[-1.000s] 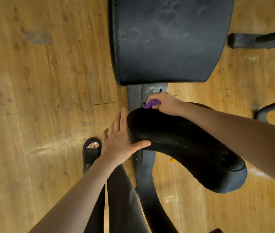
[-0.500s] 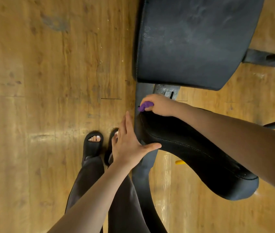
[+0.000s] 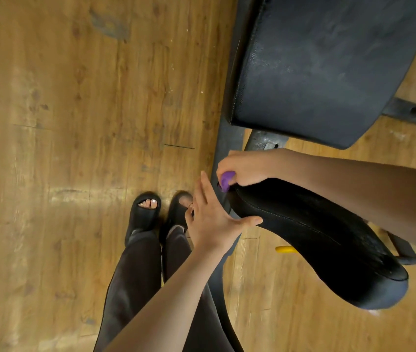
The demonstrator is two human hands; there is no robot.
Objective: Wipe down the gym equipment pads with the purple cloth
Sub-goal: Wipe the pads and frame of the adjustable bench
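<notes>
The right hand has a closed grip on the bunched purple cloth, pressed at the near pad's end. The left hand, fingers straight, steadies that pad. The large pad looks smudged, probably unwiped; the task seems midway.

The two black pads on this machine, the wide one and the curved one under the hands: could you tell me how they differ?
The wide pad is broad and fairly flat; the curved pad is narrower and rounded. The wide pad has no hands on it, while the right hand presses the purple cloth at the curved pad's end and the left hand rests open against its side. Both are black, with stitched seams.
</notes>
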